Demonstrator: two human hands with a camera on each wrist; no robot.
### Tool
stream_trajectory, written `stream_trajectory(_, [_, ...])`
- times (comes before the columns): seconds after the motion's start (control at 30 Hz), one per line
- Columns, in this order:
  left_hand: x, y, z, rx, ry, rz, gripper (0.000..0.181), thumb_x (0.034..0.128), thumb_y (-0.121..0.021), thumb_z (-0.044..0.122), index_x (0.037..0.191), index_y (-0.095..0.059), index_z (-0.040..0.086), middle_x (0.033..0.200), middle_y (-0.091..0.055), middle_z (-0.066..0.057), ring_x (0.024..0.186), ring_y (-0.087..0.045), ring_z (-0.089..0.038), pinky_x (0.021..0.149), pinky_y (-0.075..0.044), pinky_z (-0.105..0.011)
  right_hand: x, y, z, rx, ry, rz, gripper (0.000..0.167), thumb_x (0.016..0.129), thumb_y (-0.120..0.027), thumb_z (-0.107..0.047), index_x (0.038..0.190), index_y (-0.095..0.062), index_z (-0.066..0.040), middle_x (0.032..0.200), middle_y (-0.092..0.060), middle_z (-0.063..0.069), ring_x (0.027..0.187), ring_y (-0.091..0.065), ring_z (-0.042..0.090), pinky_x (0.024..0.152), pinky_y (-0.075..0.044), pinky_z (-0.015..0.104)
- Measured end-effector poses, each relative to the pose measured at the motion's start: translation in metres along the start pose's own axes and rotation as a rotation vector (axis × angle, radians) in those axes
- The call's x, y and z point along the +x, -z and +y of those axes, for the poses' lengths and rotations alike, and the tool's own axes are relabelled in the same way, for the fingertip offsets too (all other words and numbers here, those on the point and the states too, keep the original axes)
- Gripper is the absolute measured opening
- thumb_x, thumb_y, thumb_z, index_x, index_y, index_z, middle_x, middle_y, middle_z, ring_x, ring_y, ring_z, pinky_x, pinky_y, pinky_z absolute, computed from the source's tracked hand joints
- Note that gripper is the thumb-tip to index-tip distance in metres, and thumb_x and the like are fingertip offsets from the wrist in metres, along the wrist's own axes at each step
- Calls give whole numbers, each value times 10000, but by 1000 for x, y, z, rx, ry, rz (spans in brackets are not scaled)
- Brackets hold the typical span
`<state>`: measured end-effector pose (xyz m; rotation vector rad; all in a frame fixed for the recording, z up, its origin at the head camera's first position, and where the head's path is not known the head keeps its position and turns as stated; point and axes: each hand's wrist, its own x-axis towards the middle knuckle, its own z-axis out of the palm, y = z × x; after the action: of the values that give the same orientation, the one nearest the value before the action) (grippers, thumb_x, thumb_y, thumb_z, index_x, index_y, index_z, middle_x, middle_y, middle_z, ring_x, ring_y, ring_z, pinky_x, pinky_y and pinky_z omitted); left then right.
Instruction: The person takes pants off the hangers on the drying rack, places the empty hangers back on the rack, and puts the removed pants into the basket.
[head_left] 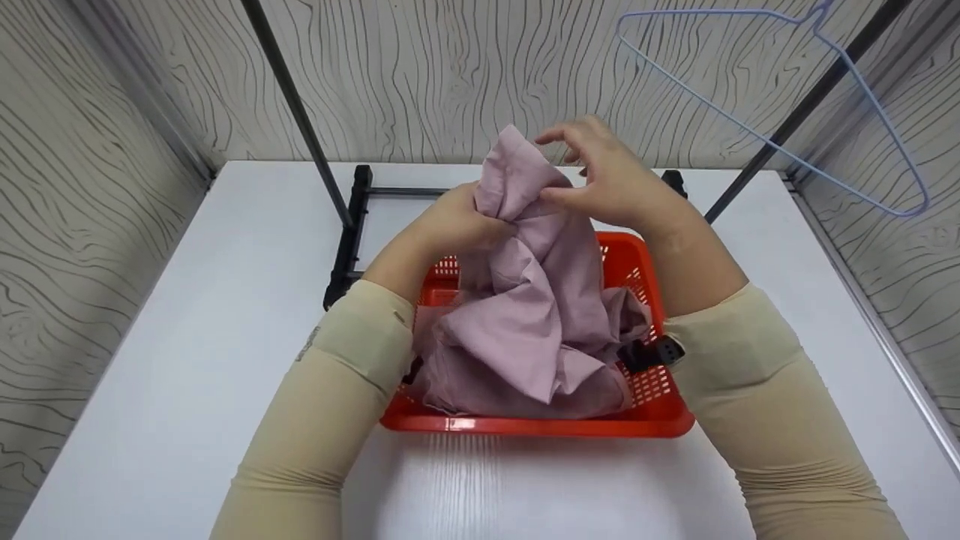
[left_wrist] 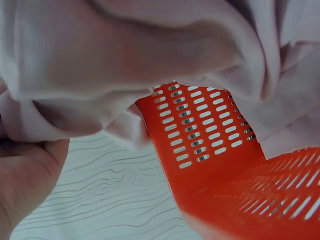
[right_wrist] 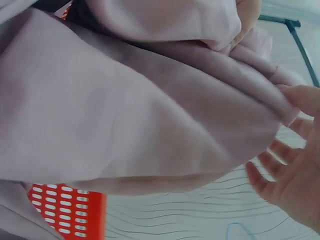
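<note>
A crumpled pink cloth point(head_left: 517, 322) rises in folds from a red plastic basket point(head_left: 536, 427), its lower part lying inside. Its folds hide what kind of item it is. My left hand point(head_left: 454, 225) grips the raised upper part, with the thumb across the front. On the other side, my right hand point(head_left: 611, 176) has its fingers spread and bent slightly, and its thumb touches the cloth. The right wrist view shows these fingers point(right_wrist: 272, 162) beside the cloth's edge. Fabric covers most of the left hand's fingers in the left wrist view.
Behind the basket stands a black rack base point(head_left: 349, 247) with dark poles point(head_left: 296, 105) on both sides. A light blue hanger point(head_left: 720, 112) hangs at the upper right. Everything stands on a white table point(head_left: 225, 315) before a wood-grain patterned wall point(head_left: 450, 82).
</note>
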<state>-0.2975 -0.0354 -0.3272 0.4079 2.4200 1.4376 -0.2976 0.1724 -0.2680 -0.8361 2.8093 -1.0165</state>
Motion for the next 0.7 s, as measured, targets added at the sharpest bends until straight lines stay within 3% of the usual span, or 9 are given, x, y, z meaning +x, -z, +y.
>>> stream_trajectory(0.13, [-4, -2, -1, 36, 36, -23, 229, 721, -670, 184, 920, -591, 102, 831, -607, 0, 765, -546, -136, 722, -471, -283, -7, -1, -14, -50, 142, 81, 347, 785, -704, -147, 1063, -510, -77, 1114, -419, 60, 980, -426, 179, 817, -388, 345])
stream_trajectory(0.23, [-6, -3, -3, 43, 67, -50, 217, 748, -672, 174, 927, -587, 86, 805, -576, -4, 760, -530, -138, 716, -457, -272, -11, -5, -24, -41, 303, 19, 192, 773, -706, -88, 875, -547, -54, 911, -494, 34, 828, -469, 138, 726, -423, 288])
stream_trajectory(0.37, [-9, -5, -5, 85, 109, -72, 200, 768, -659, 151, 937, -575, 85, 807, -535, -12, 779, -497, -154, 705, -427, -271, -15, -14, -33, -16, 427, -222, 89, 777, -690, -65, 803, -607, -82, 721, -532, -4, 654, -485, 95, 570, -431, 239])
stream_trajectory(0.43, [-10, -6, -5, 137, 126, -83, 187, 769, -647, 158, 929, -575, 94, 832, -533, -13, 802, -486, -161, 713, -415, -275, -17, -20, -35, -21, 401, -381, 112, 779, -691, -86, 874, -633, -97, 715, -545, -18, 640, -495, 88, 562, -438, 235])
stream_trajectory(0.57, [-10, -9, -6, 238, 169, -142, 189, 765, -627, 162, 931, -562, 95, 875, -525, -28, 824, -476, -184, 722, -422, -301, -22, -33, -36, -80, 282, -687, 404, 760, -725, -133, 1140, -592, -97, 768, -553, -6, 669, -497, 94, 614, -451, 254])
stream_trajectory(0.63, [-10, -10, -7, 277, 195, -180, 191, 772, -614, 148, 945, -548, 103, 893, -521, -24, 829, -474, -184, 720, -424, -306, -23, -43, -34, -118, 245, -786, 499, 753, -735, -152, 1217, -555, -110, 815, -549, -15, 688, -484, 90, 636, -443, 246])
stream_trajectory(0.7, [-10, -11, -8, 310, 207, -219, 166, 785, -593, 131, 935, -530, 99, 876, -505, -25, 816, -468, -183, 702, -419, -306, -22, -53, -29, -139, 247, -843, 465, 750, -738, -157, 1186, -581, -113, 803, -541, -26, 682, -472, 80, 623, -434, 230])
